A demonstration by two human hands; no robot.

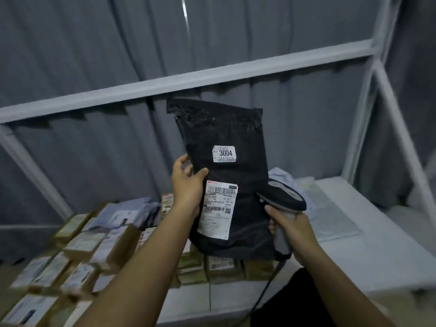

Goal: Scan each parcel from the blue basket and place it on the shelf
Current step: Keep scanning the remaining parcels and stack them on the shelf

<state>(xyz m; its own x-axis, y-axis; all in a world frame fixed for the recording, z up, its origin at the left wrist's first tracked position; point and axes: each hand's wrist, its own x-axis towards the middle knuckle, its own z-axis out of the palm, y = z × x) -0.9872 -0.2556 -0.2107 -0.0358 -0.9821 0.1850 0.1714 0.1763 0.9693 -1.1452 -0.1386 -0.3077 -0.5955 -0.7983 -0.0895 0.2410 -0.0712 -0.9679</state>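
We held the soft, light-looking black parcel (226,180) upright by its nine o'clock edge in our left hand (186,187), our right hand (292,227) gripping the scanner (283,199).

We see a matt black plastic parcel (226,175), crinkled, with glossy tape above the fingers (200,173) and white paper labels (218,210) beside them; a smooth grey plastic scanner (282,204); brown cardboard boxes (82,251); white painted metal shelf (188,79).
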